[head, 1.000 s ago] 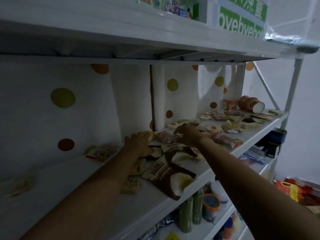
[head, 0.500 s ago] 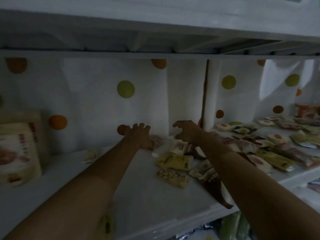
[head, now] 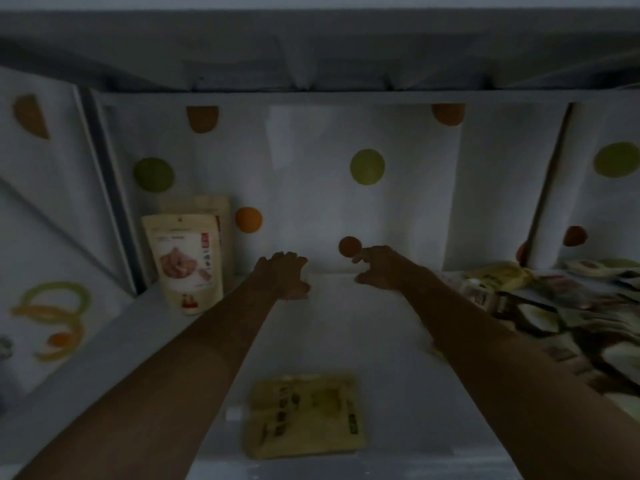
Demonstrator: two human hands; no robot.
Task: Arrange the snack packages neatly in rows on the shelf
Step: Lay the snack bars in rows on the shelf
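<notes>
Placing step, at the back of the shelf (head: 332, 341). Your right hand (head: 377, 268): fingers apart, nothing visibly gripped. Left hand (head: 284, 275): grip unreadable. Standing pouch (head: 187, 261) left of your fingers, yellow packet (head: 304, 415) well short of them, heap (head: 554, 306) right. Next, probably: fetch from the heap and line up beside the pouch.

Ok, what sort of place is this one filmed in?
Likely a small shop or stockroom display: a white shelf, a stand-up snack pouch at its back left, and a heap of loose snack packets on the right.
</notes>
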